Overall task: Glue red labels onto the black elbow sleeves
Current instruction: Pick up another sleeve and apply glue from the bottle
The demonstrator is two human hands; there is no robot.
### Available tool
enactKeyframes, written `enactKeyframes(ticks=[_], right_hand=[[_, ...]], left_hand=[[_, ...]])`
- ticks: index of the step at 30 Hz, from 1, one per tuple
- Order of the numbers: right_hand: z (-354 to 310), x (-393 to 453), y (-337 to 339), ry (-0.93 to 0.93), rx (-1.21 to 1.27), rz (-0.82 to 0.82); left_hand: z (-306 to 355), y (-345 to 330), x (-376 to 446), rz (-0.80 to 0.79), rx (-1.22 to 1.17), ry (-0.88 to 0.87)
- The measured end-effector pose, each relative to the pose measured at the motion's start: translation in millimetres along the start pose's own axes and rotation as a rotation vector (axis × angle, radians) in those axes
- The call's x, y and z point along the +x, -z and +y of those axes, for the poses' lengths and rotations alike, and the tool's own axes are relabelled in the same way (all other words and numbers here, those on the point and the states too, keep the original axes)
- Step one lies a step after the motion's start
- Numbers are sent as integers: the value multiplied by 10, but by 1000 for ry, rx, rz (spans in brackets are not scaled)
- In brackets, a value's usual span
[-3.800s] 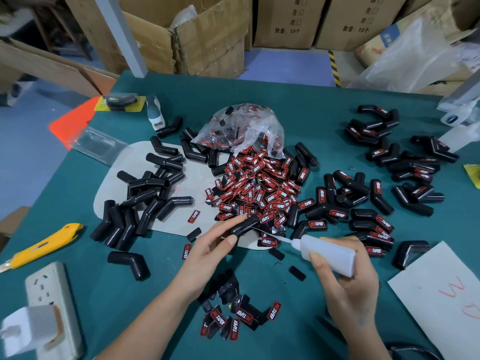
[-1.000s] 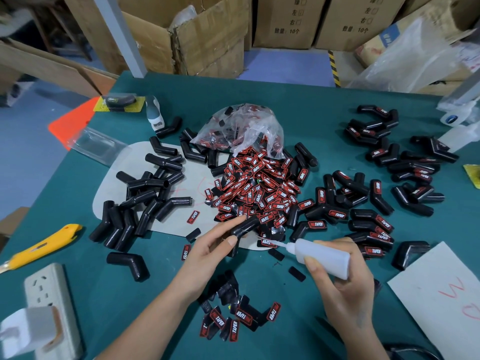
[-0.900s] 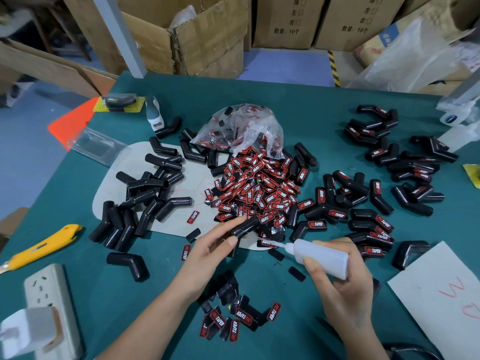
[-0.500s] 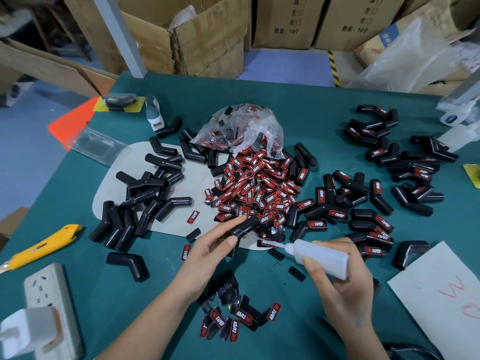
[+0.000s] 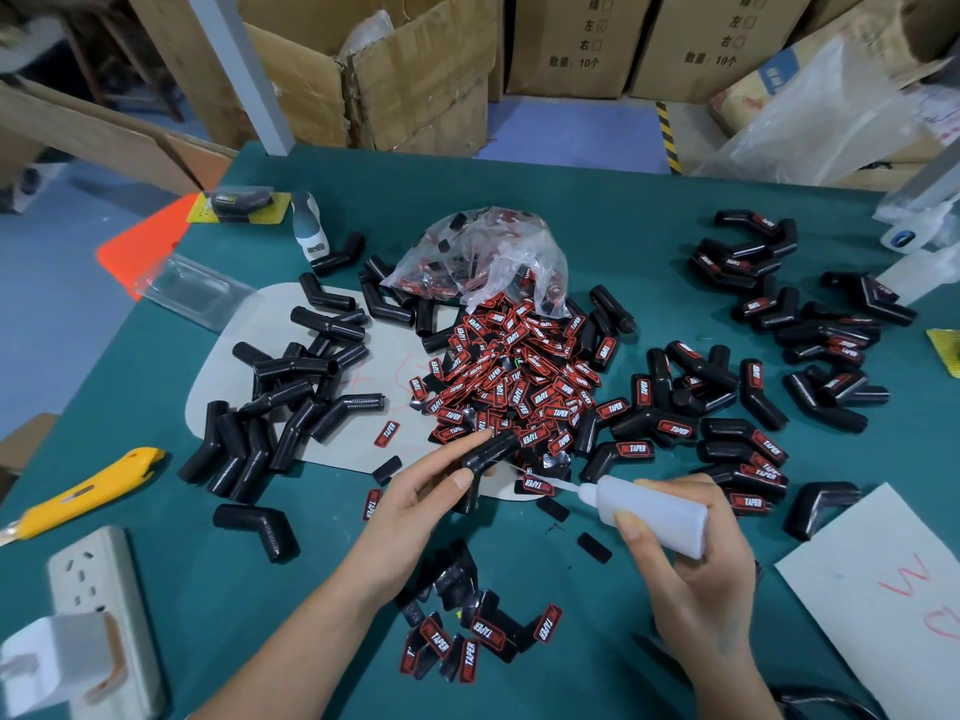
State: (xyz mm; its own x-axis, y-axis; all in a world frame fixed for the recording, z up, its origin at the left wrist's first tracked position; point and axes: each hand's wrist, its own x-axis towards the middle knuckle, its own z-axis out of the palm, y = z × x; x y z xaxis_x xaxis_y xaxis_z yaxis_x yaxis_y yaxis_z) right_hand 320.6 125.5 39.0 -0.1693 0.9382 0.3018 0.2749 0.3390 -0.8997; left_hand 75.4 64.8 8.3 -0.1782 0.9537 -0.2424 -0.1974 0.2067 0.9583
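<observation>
Roughly half done, judging by the piles: left hand (image 5: 415, 491) is gripping a bare sleeve (image 5: 488, 452) at table centre, right hand (image 5: 691, 558) is squeezing the glue bottle (image 5: 652, 514) beside it, labelled sleeves (image 5: 748, 407) are piling right, unlabelled sleeves (image 5: 291, 402) are waiting left.

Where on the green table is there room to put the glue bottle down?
Bare green table lies along the far edge, beyond the plastic bag. Another patch sits between the yellow knife and the unlabelled sleeves. The middle is crowded with red labels, and labelled sleeves fill the right.
</observation>
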Motion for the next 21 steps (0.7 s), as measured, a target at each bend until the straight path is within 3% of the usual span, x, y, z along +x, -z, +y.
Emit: enactKeyframes(ticks=[21], right_hand=[[17, -6, -11, 0, -12, -12]], left_hand=[[-61, 17, 15, -3, -54, 4]])
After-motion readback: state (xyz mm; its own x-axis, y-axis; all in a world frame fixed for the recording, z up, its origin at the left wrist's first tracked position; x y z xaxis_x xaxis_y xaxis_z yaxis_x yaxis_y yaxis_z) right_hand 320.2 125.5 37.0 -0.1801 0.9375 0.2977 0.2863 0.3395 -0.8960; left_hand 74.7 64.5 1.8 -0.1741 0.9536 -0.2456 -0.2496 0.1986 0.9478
